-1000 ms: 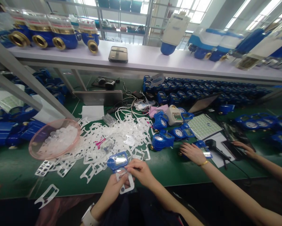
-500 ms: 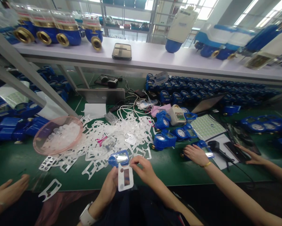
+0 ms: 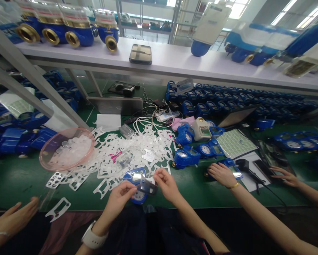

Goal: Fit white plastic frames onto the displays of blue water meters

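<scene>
Near the bench's (image 3: 190,193) front edge, left hand (image 3: 119,197) and right hand (image 3: 168,186) pinched a dark plate (image 3: 148,187), fingers closed. A meter (image 3: 133,174) lay beneath.

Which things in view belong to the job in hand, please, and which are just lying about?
In use, apparently: thin panel between left hand and right hand; blue meter beneath; likely white frames.

Apparently lying about: gray laptop; pink paper; flat case.

Head-worn view, facing forward, downward, close
</scene>
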`<control>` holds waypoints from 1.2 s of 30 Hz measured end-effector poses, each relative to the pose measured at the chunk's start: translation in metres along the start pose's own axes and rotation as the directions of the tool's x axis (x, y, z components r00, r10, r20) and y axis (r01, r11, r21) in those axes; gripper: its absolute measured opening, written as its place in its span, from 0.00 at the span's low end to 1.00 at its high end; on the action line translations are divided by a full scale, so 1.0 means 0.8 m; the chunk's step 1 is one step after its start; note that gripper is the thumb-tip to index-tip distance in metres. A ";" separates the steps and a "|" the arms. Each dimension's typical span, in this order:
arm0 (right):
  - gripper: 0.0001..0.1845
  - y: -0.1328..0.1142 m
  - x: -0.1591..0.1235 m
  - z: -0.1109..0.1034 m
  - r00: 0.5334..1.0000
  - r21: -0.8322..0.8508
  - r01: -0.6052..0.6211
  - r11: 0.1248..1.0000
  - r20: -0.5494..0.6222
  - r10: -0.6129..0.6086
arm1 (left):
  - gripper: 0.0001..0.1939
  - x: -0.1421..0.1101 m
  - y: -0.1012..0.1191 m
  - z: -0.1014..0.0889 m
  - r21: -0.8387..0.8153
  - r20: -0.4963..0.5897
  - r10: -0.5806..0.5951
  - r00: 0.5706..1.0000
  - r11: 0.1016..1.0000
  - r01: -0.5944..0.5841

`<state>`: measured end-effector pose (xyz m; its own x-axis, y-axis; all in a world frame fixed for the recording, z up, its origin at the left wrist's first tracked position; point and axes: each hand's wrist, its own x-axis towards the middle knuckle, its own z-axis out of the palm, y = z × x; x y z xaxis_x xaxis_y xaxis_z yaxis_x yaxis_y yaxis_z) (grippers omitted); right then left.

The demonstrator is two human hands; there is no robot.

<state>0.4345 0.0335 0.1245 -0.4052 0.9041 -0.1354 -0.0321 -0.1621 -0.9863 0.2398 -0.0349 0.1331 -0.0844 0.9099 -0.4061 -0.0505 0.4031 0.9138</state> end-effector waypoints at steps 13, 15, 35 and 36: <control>0.15 -0.002 0.035 -0.043 0.973 -0.082 -0.032 0.996 -0.230 0.012 | 0.06 0.005 -0.027 -0.046 0.471 -0.138 0.514 0.846 0.786 -0.401; 0.16 -0.001 0.034 -0.042 0.972 -0.042 -0.053 0.998 -0.232 0.042 | 0.06 -0.002 -0.024 -0.045 0.655 0.005 0.733 0.680 0.512 -0.556; 0.05 -0.065 -0.041 0.001 0.846 -0.290 -0.242 0.926 0.405 0.347 | 0.08 -0.011 -0.014 -0.012 0.733 0.508 0.720 0.473 -0.073 -0.677; 0.05 -0.062 -0.043 0.003 0.868 -0.309 -0.206 0.928 0.380 0.319 | 0.08 -0.012 -0.012 -0.011 0.729 0.508 0.727 0.461 -0.078 -0.680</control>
<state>0.4477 0.0094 0.1783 -0.7089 0.5832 -0.3967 0.3365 -0.2146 -0.9169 0.2324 -0.0488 0.1279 0.4302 0.7624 0.4835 0.7864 -0.5794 0.2139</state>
